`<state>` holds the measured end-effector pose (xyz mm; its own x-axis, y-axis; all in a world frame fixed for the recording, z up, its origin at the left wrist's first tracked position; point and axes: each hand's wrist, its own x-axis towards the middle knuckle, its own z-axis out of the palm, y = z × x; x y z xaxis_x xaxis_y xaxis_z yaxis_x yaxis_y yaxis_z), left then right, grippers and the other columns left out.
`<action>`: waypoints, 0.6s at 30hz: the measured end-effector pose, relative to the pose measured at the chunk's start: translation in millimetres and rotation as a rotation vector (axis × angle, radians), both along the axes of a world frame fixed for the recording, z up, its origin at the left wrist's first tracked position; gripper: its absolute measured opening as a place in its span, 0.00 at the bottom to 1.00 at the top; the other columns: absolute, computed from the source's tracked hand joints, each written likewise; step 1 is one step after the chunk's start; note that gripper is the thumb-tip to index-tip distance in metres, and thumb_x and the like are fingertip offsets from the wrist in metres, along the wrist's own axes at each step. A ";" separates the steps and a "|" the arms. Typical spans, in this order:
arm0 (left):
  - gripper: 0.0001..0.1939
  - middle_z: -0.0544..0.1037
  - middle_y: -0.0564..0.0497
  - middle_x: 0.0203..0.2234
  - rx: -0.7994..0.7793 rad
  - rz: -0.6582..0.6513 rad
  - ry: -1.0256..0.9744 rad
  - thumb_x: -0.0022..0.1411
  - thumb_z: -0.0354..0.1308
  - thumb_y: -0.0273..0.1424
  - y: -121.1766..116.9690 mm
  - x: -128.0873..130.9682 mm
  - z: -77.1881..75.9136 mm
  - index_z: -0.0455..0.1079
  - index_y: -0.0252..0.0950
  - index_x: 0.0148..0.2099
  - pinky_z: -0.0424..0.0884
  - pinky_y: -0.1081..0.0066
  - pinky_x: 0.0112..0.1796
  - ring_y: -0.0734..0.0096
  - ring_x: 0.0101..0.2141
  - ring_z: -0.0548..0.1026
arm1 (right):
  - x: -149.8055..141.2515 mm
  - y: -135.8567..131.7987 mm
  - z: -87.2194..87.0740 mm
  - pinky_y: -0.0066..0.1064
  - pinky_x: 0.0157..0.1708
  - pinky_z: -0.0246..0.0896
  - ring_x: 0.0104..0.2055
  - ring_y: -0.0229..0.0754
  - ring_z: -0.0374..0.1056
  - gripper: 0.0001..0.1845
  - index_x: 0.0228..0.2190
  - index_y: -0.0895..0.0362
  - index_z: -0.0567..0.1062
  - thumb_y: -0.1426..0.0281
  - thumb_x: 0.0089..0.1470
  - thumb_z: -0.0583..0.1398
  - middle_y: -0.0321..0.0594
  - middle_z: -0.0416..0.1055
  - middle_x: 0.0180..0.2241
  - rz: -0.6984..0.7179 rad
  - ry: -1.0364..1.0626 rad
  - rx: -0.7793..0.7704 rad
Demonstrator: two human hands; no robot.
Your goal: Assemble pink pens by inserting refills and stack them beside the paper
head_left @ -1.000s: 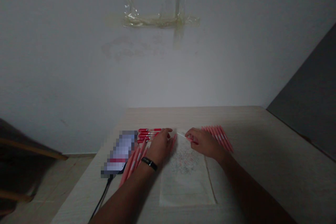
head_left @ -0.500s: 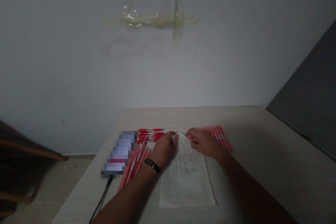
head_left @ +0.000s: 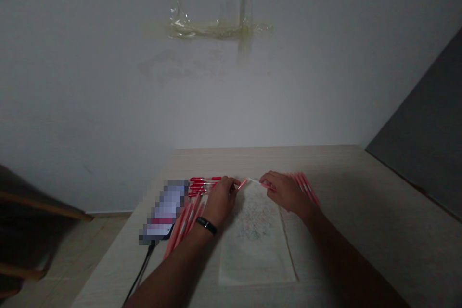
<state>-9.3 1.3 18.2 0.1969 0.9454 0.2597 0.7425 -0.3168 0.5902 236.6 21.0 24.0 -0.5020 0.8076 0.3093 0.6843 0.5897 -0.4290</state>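
Note:
Both my hands meet above a scribbled sheet of paper on a pale wooden table. My left hand, with a black band on the wrist, pinches a small red pen cap at its fingertips. My right hand is closed round a red pen whose pale tip points left at the cap. Cap and tip are a short gap apart. A row of red pens lies behind my left hand. More pinkish pens lie under my left wrist, and another row of them lies behind my right hand.
A blurred-out phone with a dark cable lies at the table's left edge. A white wall with yellowed tape stands close behind. A dark panel borders the right side, and dark furniture stands at lower left.
My right hand has moved a little up and right with its pen. My left hand has lifted the cap off the paper, level with the pen's tip.

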 end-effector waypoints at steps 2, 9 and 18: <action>0.12 0.76 0.47 0.35 0.012 -0.020 -0.001 0.61 0.55 0.20 -0.3 -0.1 -0.2 0.75 0.36 0.45 0.67 0.70 0.37 0.68 0.35 0.73 | -0.2 0.0 0.2 0.32 0.43 0.60 0.41 0.43 0.68 0.22 0.41 0.55 0.76 0.84 0.46 0.56 0.39 0.74 0.38 0.020 0.003 0.016; 0.13 0.77 0.47 0.34 0.028 -0.078 0.010 0.59 0.55 0.17 2.0 -0.6 -5.1 0.76 0.36 0.39 0.67 0.69 0.39 0.65 0.37 0.74 | 0.4 3.4 -0.1 0.37 0.45 0.59 0.44 0.46 0.66 0.19 0.37 0.55 0.79 0.85 0.50 0.56 0.41 0.72 0.37 0.052 0.035 0.102; 0.13 0.76 0.49 0.34 0.064 -0.161 -0.100 0.59 0.55 0.18 1.4 2.5 -6.4 0.75 0.37 0.41 0.67 0.69 0.40 0.67 0.37 0.73 | -7.0 -0.7 -1.0 0.38 0.46 0.61 0.45 0.45 0.67 0.16 0.41 0.55 0.76 0.83 0.54 0.59 0.41 0.74 0.38 0.164 0.174 0.075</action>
